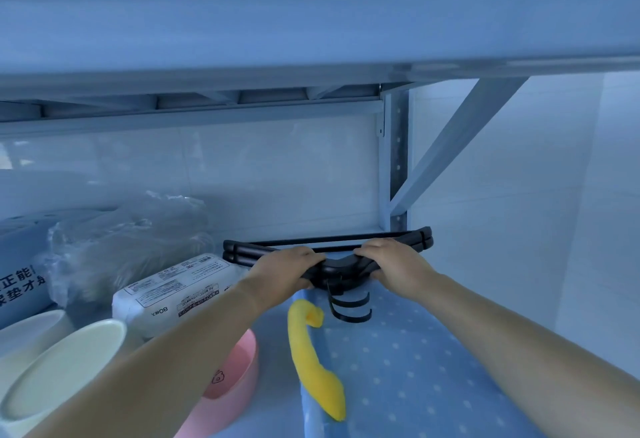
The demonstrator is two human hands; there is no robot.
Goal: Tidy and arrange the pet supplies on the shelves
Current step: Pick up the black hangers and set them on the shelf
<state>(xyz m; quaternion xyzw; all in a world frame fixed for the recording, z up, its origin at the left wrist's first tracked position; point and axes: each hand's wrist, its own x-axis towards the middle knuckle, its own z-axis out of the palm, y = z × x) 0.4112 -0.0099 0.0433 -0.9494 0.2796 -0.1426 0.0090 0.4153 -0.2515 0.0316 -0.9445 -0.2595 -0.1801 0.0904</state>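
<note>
A stack of black clothes hangers (346, 266) lies flat at the back of the shelf, hooks pointing toward me. My left hand (287, 269) grips the stack's left shoulder and my right hand (394, 264) grips its right shoulder. Just in front of them a blue polka-dot fabric item (415, 368) with a yellow plush trim (311, 361) lies on the shelf. A white wrapped pack (173, 294) with printed labels sits to the left of the hangers.
A pink bowl (239, 368) and two cream bowls (62, 368) stand at the front left. Crumpled clear plastic (128, 240) and a blue-lettered bag (20, 278) fill the back left. The upper shelf (311, 67) is close overhead; a white upright and brace (398, 160) stand at the right.
</note>
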